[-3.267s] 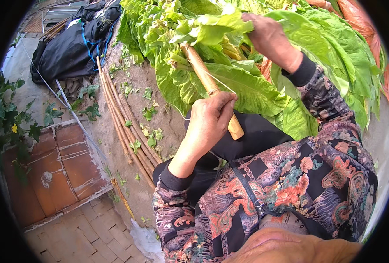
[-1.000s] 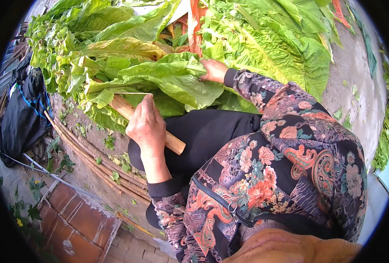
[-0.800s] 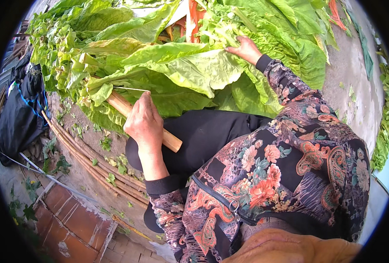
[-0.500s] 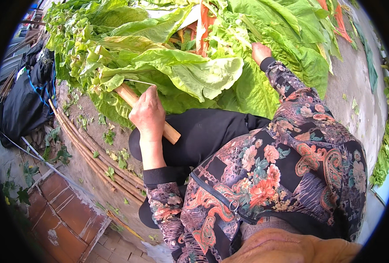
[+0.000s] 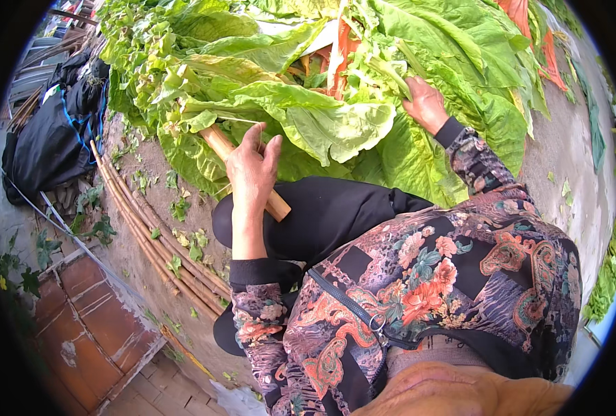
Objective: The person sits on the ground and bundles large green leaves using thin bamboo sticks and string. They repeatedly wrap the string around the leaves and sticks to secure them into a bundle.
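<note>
A heap of broad green leaves (image 5: 453,41) with pale, thick stalks, looking like tobacco leaves, lies before me. A wooden stick (image 5: 219,144) runs out of the leaves on the left, its near end over my black-trousered knee. My left hand (image 5: 251,170) is closed over the stick, and a thin pale string (image 5: 238,119) stretches from the leaf stalks to its fingers. Part of the stick is hidden behind this hand. Farther right, my right hand (image 5: 427,104) is closed round the stalk end of a leaf (image 5: 391,75) on the heap.
Several long bamboo poles (image 5: 162,239) lie on the ground at the left, among leaf scraps. Beyond them sits a black bag (image 5: 51,149) with blue cord. Reddish-brown panels (image 5: 89,326) are at lower left. Orange strips (image 5: 341,59) show between the leaves.
My right hand has drawn slightly nearer, with the leaf stalk at its fingers. The left hand has turned, its thumb now visible. The whole view has shifted a little.
</note>
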Motion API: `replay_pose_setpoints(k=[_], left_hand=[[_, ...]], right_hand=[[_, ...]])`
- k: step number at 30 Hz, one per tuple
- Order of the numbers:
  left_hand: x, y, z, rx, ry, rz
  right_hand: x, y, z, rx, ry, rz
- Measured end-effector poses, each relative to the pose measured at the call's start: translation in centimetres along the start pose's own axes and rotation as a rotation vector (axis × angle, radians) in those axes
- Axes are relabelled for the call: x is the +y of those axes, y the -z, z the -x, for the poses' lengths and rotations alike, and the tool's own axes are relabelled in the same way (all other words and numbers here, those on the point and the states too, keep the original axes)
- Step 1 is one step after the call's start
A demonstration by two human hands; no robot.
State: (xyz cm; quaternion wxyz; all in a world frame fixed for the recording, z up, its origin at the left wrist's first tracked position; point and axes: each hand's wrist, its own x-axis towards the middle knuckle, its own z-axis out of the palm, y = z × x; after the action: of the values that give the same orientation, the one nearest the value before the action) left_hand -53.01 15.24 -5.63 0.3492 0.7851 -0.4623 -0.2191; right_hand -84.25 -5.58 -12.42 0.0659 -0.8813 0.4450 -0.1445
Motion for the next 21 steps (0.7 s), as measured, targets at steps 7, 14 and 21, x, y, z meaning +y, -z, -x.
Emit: replay_pose_setpoints(k=[7,14,21], left_hand=[[1.6,-1.5,-0.1,-0.086,0.17,0.958],[-0.4,0.9,2.5,-0.182,0.101,1.1],[-0.4,1.4,2.9,0.062,0.053,0.884]], right_hand=[[-16.3,2.4,0.4,-0.273,0.442,-0.65],[-14.0,4.8,-11.5,-0.015,0.522,-0.046],[-19.7,1.8,-1.9,-0.675,0.543,-0.684]])
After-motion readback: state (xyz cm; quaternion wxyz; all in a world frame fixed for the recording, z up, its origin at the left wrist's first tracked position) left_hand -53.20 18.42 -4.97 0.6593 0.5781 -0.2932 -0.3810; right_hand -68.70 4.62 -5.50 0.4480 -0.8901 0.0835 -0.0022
